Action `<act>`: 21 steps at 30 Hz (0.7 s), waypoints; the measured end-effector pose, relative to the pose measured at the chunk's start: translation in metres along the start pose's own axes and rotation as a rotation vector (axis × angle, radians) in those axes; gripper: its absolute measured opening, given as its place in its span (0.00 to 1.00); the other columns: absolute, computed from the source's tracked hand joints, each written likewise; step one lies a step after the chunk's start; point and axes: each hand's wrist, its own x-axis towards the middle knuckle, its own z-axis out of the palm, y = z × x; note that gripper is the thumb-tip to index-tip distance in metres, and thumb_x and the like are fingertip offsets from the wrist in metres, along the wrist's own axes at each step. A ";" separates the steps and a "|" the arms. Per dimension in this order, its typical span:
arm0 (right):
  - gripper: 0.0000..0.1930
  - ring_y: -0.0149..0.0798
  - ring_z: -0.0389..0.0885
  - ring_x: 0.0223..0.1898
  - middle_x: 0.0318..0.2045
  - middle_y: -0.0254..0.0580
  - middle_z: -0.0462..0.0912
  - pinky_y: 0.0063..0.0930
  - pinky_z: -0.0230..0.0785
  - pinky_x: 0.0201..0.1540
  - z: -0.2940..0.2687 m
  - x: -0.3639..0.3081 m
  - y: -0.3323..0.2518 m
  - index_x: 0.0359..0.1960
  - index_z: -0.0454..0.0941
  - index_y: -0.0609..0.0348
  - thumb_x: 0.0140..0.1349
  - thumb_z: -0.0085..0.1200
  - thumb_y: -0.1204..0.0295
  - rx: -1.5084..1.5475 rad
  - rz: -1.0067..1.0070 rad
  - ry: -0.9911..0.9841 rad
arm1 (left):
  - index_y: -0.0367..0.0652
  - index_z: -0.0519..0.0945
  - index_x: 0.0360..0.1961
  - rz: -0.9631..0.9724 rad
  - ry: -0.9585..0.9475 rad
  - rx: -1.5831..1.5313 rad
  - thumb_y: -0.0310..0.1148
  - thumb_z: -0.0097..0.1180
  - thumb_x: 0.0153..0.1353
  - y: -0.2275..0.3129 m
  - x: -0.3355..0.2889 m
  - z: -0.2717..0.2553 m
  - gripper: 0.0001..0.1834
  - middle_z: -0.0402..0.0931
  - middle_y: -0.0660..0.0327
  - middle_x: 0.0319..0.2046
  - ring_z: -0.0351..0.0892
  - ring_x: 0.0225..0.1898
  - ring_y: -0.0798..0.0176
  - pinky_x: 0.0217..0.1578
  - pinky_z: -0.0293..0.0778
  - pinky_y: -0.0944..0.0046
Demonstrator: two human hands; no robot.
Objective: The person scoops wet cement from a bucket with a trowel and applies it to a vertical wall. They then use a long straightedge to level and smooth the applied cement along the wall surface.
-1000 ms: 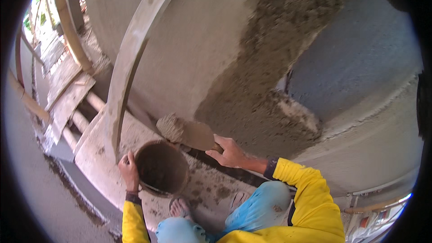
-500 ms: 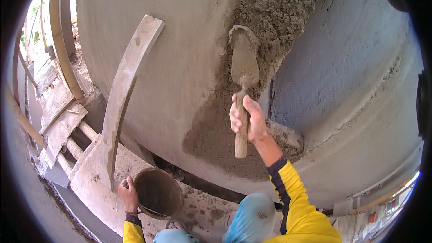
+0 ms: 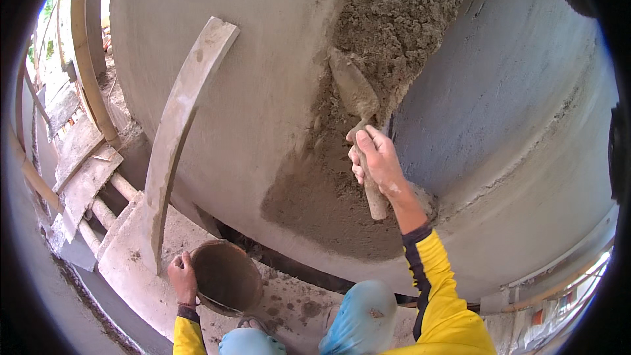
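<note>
My right hand (image 3: 373, 158) partly hides the brown cylindrical trowel handle (image 3: 375, 202); the round brown bucket (image 3: 248, 275) is too shadowed inside to read; the lower edge cuts my yellow left sleeve (image 3: 187, 338).

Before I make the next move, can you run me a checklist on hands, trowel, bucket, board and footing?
1. Right hand gripping the trowel: ok, closed around the handle.
2. Blade over the rough mortar: ok; whether it touches, cannot tell.
3. Fresh load on the blade: not ok, no heap shows on its visible face.
4. Left hand at the bucket: ok, beside the rim; grip unclear.
5. Long board clear of the trowel: ok, apart to the left.
6. Footing: cannot tell, feet mostly hidden.
</note>
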 end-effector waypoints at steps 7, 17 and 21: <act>0.21 0.23 0.72 0.17 0.24 0.31 0.73 0.20 0.70 0.18 0.009 -0.008 0.022 0.49 0.70 0.58 0.76 0.45 0.50 0.386 0.029 -0.099 | 0.28 0.78 0.27 0.040 0.062 -0.071 0.42 0.54 0.71 -0.010 -0.005 0.010 0.24 0.78 0.47 0.22 0.75 0.24 0.57 0.31 0.70 0.54; 0.25 0.23 0.71 0.18 0.24 0.31 0.71 0.22 0.71 0.21 0.014 -0.080 0.114 0.47 0.69 0.56 0.71 0.50 0.44 0.213 0.194 -0.133 | 0.30 0.79 0.27 0.138 0.095 -0.082 0.43 0.55 0.70 -0.010 -0.005 0.006 0.24 0.78 0.50 0.20 0.74 0.23 0.59 0.28 0.68 0.54; 0.46 0.64 0.79 0.55 0.53 0.70 0.79 0.53 0.69 0.58 0.024 -0.120 0.160 0.69 0.60 0.74 0.60 0.63 0.49 -0.931 0.086 -0.378 | 0.31 0.76 0.25 0.157 -0.077 0.015 0.44 0.54 0.70 -0.002 -0.006 0.005 0.24 0.69 0.49 0.17 0.64 0.20 0.60 0.25 0.63 0.54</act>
